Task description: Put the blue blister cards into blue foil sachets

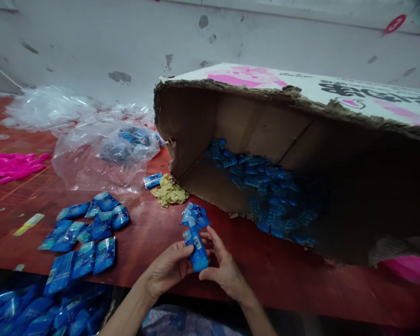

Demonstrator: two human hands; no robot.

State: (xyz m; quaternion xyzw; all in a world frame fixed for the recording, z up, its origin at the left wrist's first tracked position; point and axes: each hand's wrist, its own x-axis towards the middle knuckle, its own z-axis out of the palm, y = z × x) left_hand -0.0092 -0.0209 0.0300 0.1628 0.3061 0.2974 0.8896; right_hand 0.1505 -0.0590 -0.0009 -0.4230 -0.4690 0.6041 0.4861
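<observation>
A small blue packet (198,255) with a white barcode label is held up between my two hands, just over the near edge of the red table. My left hand (170,268) is closed on its left side, with the thumb lying across the front. My right hand (226,270) curls around the other side, its thumb at the lower corner and its fingers partly behind the packet. Flat blue printed wrappers (196,215) lie on the table just beyond the packet. To the left, several filled blue packets (103,225) are spread in a loose group.
A large torn-edged cardboard box (192,112) lies on its side at right, with many blue pieces (269,182) inside. Clear plastic bags (91,158), pink gloves (14,165) and a crumpled yellow glove (170,190) lie on the table (143,233). More blue packets (38,312) fill the space below left.
</observation>
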